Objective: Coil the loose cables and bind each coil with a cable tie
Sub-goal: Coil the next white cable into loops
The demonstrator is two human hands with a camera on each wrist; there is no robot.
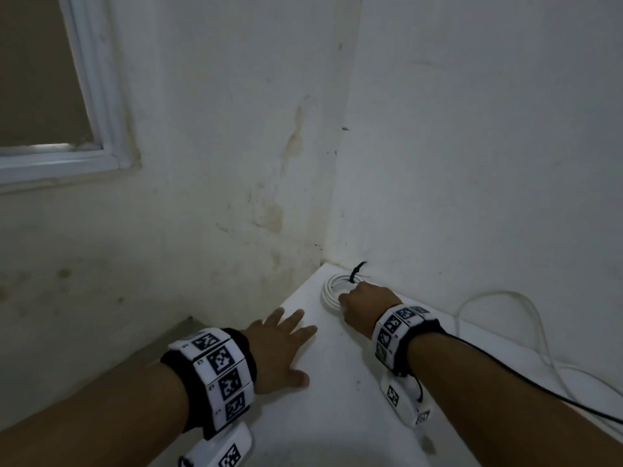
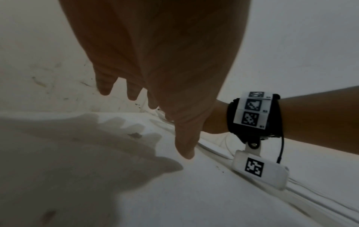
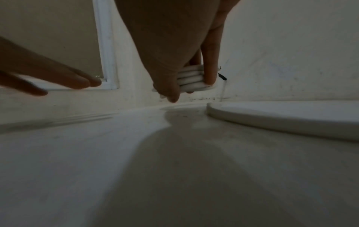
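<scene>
Nearest the camera, the left hand (image 1: 281,348) lies flat over the white surface (image 1: 330,416), fingers (image 2: 104,86) straight and spread, holding nothing; whether the palm presses down or hovers just above cannot be told, though its shadow falls close beneath it in the left wrist view.

A little farther on and to the right, the right hand (image 1: 365,310) grips the bound coil (image 1: 332,288) of white cable. The right wrist view shows several strands stacked between the thumb and the curled fingers (image 3: 210,67), pinched at the coil's near edge. The coil sits in the far corner of the surface, close to where the two walls (image 1: 236,163) meet, and seems slightly raised at the gripped side. A black cable tie (image 1: 356,272) already wraps its far side, the tail sticking up.

To the right of that hand, well apart from the coil, a loose cable (image 1: 499,298) loops against the right-hand wall and trails toward the near right edge, running mostly near-to-far.

This coil looks finished. The loose cable lies on the right hand's side, so that hand is nearer, but it must let go of the coil first; the free left hand would have to cross over.

A window frame (image 1: 94,129) sits high on the left wall.
</scene>
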